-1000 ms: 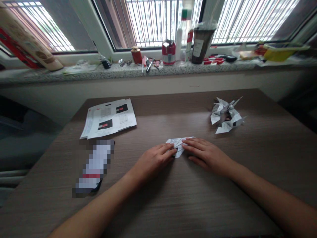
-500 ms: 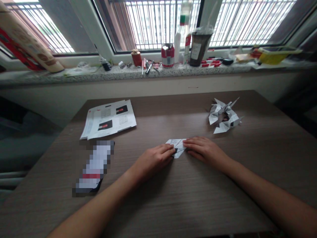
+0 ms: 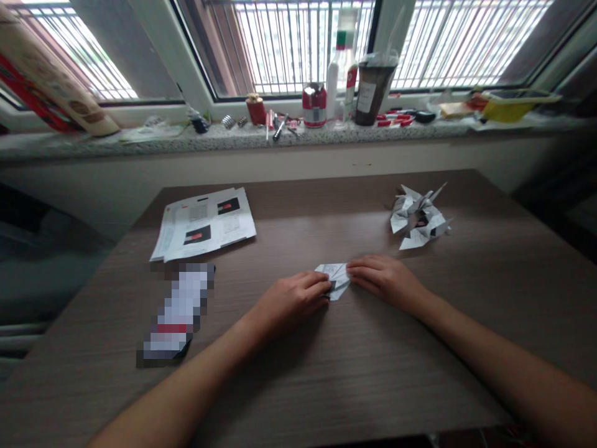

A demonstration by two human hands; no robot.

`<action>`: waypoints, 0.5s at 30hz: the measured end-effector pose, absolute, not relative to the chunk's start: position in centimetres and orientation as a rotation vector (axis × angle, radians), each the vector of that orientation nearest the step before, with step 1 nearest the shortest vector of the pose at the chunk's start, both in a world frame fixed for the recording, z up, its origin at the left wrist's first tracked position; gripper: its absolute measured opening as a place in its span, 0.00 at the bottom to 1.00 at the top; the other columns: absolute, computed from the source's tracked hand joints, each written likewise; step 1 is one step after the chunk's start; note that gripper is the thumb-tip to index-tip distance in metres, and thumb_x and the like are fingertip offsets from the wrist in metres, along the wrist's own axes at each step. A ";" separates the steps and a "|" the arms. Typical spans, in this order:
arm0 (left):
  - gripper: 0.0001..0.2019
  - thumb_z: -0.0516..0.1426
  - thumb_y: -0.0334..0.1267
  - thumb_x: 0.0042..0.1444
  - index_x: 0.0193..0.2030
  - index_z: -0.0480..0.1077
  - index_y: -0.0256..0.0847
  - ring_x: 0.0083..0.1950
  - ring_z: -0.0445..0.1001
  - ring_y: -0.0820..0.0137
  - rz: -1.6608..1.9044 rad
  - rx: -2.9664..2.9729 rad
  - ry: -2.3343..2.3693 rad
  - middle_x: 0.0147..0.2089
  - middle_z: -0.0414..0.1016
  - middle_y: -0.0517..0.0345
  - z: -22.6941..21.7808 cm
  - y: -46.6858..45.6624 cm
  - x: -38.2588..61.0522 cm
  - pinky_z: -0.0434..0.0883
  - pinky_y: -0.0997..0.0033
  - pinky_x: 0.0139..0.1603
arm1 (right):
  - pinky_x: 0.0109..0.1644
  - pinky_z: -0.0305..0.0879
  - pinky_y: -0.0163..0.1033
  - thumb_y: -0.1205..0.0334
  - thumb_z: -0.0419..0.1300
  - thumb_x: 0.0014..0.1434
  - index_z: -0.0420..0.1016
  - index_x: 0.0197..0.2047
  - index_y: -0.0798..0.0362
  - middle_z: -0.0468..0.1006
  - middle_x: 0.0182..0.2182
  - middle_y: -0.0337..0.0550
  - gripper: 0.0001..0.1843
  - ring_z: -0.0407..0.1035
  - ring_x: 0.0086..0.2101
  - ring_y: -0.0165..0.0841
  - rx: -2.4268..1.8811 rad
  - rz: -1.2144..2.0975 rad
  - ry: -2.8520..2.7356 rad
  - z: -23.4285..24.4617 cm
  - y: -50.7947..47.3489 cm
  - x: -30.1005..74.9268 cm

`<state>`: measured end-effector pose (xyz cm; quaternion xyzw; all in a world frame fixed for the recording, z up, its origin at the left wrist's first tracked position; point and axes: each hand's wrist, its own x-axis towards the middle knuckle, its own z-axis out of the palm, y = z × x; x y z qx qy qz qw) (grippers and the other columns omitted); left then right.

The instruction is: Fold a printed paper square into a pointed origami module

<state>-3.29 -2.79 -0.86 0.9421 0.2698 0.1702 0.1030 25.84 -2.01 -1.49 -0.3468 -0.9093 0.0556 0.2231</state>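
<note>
A small folded piece of printed paper (image 3: 334,274) lies flat on the brown wooden table (image 3: 326,373), near its middle. My left hand (image 3: 291,298) rests on the paper's left end, fingers curled and pressing it down. My right hand (image 3: 385,279) lies on the right end, its fingers stretched nearly flat over the paper. Most of the paper is hidden under the two hands.
A pile of folded paper shapes (image 3: 418,218) sits at the back right of the table. A stack of printed sheets (image 3: 205,223) lies at the back left, with a blurred-out flat object (image 3: 177,311) in front of it. The windowsill (image 3: 233,137) holds cans, bottles and small items.
My right hand has slid a little to the right along the paper, uncovering slightly more of its middle. My left hand has stayed in place.
</note>
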 end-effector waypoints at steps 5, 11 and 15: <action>0.18 0.59 0.40 0.69 0.63 0.69 0.38 0.61 0.76 0.55 0.426 2.804 0.823 0.62 0.75 0.46 -0.4 -3.3 -3.0 0.77 0.54 0.60 | 0.59 0.72 0.53 0.56 0.53 0.74 0.72 0.65 0.53 0.78 0.60 0.53 0.21 0.75 0.56 0.44 -1.039 0.078 -2.577 -1.6 -2.8 25.6; 0.19 0.60 0.40 0.68 0.63 0.69 0.37 0.63 0.74 0.55 0.385 2.795 0.855 0.63 0.74 0.45 -0.2 -3.9 -2.8 0.77 0.54 0.61 | 0.76 0.47 0.56 0.45 0.55 0.72 0.39 0.79 0.52 0.52 0.75 0.52 0.44 0.51 0.72 0.45 -1.092 0.103 -2.724 -2.4 -4.7 25.2; 0.20 0.60 0.40 0.68 0.64 0.69 0.38 0.63 0.74 0.56 0.391 2.777 0.875 0.63 0.74 0.45 -0.1 -4.0 -2.7 0.77 0.53 0.61 | 0.77 0.45 0.55 0.45 0.55 0.72 0.36 0.80 0.49 0.51 0.75 0.50 0.44 0.50 0.72 0.45 -1.125 0.125 -2.677 -2.5 -5.0 25.4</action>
